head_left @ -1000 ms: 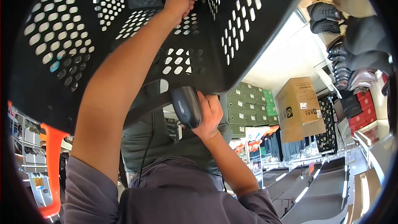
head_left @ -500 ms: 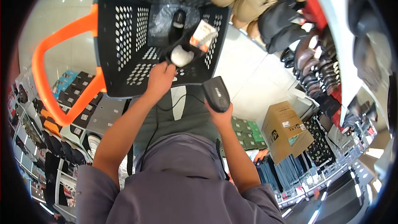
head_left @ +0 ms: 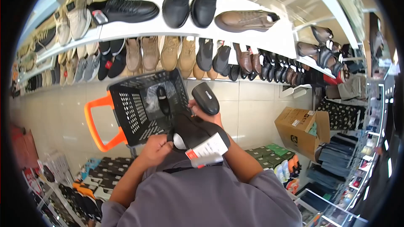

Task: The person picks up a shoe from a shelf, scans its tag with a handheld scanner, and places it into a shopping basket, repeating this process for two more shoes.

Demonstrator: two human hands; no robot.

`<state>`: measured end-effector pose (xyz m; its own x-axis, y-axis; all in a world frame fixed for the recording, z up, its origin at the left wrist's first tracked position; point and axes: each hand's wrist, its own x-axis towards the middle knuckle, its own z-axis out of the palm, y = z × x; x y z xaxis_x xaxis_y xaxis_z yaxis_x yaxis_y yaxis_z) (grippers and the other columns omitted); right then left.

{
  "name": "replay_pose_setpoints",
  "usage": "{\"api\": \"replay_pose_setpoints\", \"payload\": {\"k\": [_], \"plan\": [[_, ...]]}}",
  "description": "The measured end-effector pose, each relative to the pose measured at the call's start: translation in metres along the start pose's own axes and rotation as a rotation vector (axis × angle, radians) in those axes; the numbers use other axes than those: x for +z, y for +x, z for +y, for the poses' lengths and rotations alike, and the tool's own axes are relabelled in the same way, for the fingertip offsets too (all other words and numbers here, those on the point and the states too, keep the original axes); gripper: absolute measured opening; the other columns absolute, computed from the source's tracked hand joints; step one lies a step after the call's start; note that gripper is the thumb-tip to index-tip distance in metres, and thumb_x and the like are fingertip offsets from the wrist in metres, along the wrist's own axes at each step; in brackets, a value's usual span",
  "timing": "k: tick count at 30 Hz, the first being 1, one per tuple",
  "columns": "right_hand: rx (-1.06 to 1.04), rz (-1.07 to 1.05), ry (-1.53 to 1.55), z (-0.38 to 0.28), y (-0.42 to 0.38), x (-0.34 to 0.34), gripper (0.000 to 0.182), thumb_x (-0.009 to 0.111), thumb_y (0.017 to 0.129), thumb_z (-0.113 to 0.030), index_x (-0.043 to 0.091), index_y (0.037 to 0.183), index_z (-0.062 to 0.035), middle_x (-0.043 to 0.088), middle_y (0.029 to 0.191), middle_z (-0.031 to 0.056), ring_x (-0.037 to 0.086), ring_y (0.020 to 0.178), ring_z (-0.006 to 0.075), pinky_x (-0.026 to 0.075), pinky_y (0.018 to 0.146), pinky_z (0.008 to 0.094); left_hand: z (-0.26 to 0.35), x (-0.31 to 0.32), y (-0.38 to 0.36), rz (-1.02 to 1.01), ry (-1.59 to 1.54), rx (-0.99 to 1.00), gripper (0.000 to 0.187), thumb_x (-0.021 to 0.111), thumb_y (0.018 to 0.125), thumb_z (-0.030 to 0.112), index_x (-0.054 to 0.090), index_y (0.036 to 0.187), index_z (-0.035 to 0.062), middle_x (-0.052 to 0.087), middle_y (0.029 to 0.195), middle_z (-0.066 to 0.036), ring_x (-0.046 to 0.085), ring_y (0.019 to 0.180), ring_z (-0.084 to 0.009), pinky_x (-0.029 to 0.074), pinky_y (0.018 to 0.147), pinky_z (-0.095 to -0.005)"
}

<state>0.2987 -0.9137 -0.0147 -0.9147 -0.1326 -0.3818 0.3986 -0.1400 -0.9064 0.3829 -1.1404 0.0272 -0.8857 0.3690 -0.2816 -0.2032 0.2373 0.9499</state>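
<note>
A black shoe (head_left: 185, 127) with white stuffing in its opening is raised in front of my body. My left hand (head_left: 155, 152) is closed on one end of it. A white and red tag (head_left: 211, 146) with a small grey piece attached hangs off the shoe. Wrapped in my right hand (head_left: 205, 114) is a black handheld scanner (head_left: 206, 98), held just above the shoe. Behind both hands stands the dark shopping basket (head_left: 134, 120). Inside it lie another black shoe (head_left: 162, 99) and clear plastic wrapping (head_left: 152, 96).
The basket's orange handle (head_left: 87, 120) sticks out to the left. Ahead runs a white shelf (head_left: 269, 38) lined with shoes. An open cardboard box (head_left: 296, 130) stands on the right, near folded jeans (head_left: 334, 155). Green boxes (head_left: 269, 156) are stacked behind my right arm.
The shoe in my left hand has come up out of the basket toward my body, its tag now facing up. My view has tilted up to the shoe shelves. My right hand keeps the scanner.
</note>
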Motion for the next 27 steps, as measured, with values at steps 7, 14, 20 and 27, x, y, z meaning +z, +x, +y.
{"api": "replay_pose_setpoints", "payload": {"k": [7,14,20,27], "plan": [[-0.009,0.033,0.228,-0.008,-0.031,-0.004,0.024,0.072,0.084,-0.008,0.065,0.106,0.0001,0.069,0.092,0.0067,0.066,0.092,0.0146,0.053,0.078,0.0288,0.035,0.025,-0.001,-0.006,0.119,0.106,0.016,0.063,0.079,0.011,0.054,0.071,0.0006,0.052,0.06,-0.01,0.049,0.051,-0.0223,0.04,0.052,-0.0331],[-0.021,0.138,0.125,0.033,-0.023,-0.017,0.03,0.078,0.079,-0.012,0.068,0.106,-0.0049,0.065,0.087,0.0017,0.062,0.08,0.0101,0.049,0.069,0.0231,0.098,0.036,0.006,0.103,0.569,0.536,0.026,0.081,0.065,0.014,0.065,0.084,0.0067,0.063,0.081,-0.01,0.06,0.072,-0.026,0.047,0.061,-0.0335],[-0.092,0.054,0.097,0.02,-0.027,-0.01,0.026,0.072,0.085,-0.012,0.064,0.108,-0.0026,0.066,0.093,0.004,0.062,0.09,0.0114,0.05,0.08,0.0261,0.123,0.064,0.024,-0.237,0.576,0.436,0.043,0.074,0.08,0.028,0.063,0.111,0.0008,0.064,0.102,-0.018,0.061,0.092,-0.0382,0.05,0.08,-0.0428],[-0.091,0.007,0.576,0.04,-0.014,-0.02,0.022,0.068,0.085,-0.01,0.064,0.105,-0.0008,0.067,0.091,0.0058,0.065,0.077,0.0159,0.053,0.069,0.0293,0.098,0.051,0.049,-0.103,0.199,0.311,0.029,0.067,0.085,0.01,0.064,0.111,0.0006,0.067,0.106,-0.017,0.065,0.096,-0.0295,0.048,0.086,-0.0337]]}}
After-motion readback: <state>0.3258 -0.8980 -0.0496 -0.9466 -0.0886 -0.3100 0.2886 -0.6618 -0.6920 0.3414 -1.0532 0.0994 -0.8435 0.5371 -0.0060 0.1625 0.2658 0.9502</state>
